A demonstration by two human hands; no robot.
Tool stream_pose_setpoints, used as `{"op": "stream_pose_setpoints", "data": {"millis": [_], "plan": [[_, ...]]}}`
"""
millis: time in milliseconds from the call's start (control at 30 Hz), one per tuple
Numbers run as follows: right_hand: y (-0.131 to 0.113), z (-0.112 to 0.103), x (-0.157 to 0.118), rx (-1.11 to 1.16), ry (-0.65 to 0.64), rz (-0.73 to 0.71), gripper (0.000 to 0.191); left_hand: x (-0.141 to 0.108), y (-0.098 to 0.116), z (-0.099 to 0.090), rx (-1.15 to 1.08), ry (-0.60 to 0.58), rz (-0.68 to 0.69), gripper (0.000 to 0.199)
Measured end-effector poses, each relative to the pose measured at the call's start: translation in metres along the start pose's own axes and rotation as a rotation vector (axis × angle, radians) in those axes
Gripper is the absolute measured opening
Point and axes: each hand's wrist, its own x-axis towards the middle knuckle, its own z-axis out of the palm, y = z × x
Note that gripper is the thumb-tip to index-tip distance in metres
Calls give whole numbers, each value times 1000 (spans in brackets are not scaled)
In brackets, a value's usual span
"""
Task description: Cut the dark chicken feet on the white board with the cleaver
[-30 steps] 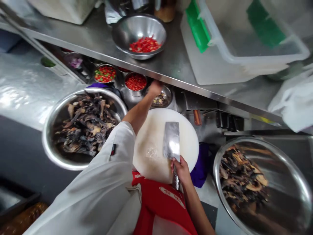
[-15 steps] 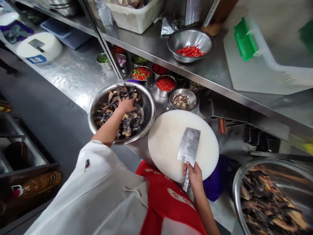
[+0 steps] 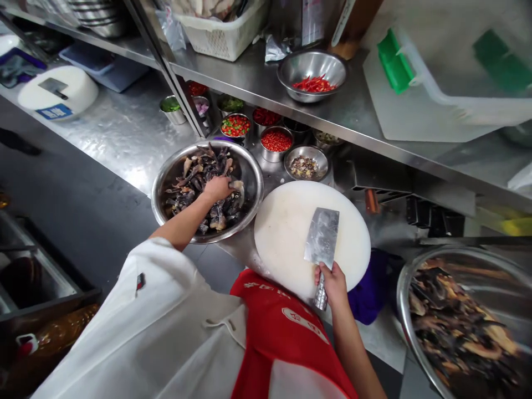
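My left hand [image 3: 218, 189] is over the steel bowl [image 3: 256, 180] on the left, its fingers closed on a pale-and-dark piece of meat [image 3: 237, 187]; the fingertips are partly hidden. Around it in the bowl lie dark-skinned meat pieces [image 3: 191, 183]. With my right hand [image 3: 332, 281] I grip a cleaver [image 3: 323, 235] by its metal handle. Its wide blade lies over the right half of a round white chopping board [image 3: 278, 238], seemingly flat on it.
Behind the board stand several small steel bowls of chopped red chilli [image 3: 276, 140] and seasonings. A steel shelf [image 3: 249, 88] runs above them, carrying a bowl of red chillies [image 3: 312, 75]. At lower right sits a large bowl [image 3: 402, 310] of dark meat pieces.
My left hand has gone from spread fingers over the meat to closed around a piece at the pile's right side. The cleaver stays over the board; the view has shifted slightly.
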Motion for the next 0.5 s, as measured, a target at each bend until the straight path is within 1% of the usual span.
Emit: {"op": "stream_pose_setpoints", "data": {"millis": [67,100,167,233,267,333,433,467,500], "plan": [[-2,2,0,1,3,-7,33,-18,18,-15,-347,49,56,36],[-3,2,-1,3,-4,-8,32,-28,29,-23,-545,51,91,38],[-7,4,-2,20,-29,-10,30,-45,55,-33,-911,4,164,38],[-11,6,-4,55,-52,-8,29,-54,82,-32,-1163,-48,183,37],[-13,6,-6,80,-58,-4,29,-56,97,-25,-1248,-67,173,37],[-18,6,-9,130,-61,8,28,-57,125,0,-1377,-72,91,34],[-26,0,-17,159,-65,-26,22,-59,163,54,-1502,-56,-155,29],[-28,-4,-21,150,-71,-46,20,-63,173,71,-1526,-48,-237,29],[-29,-7,-25,138,-79,-63,19,-68,181,85,-1544,-40,-291,29]]}}
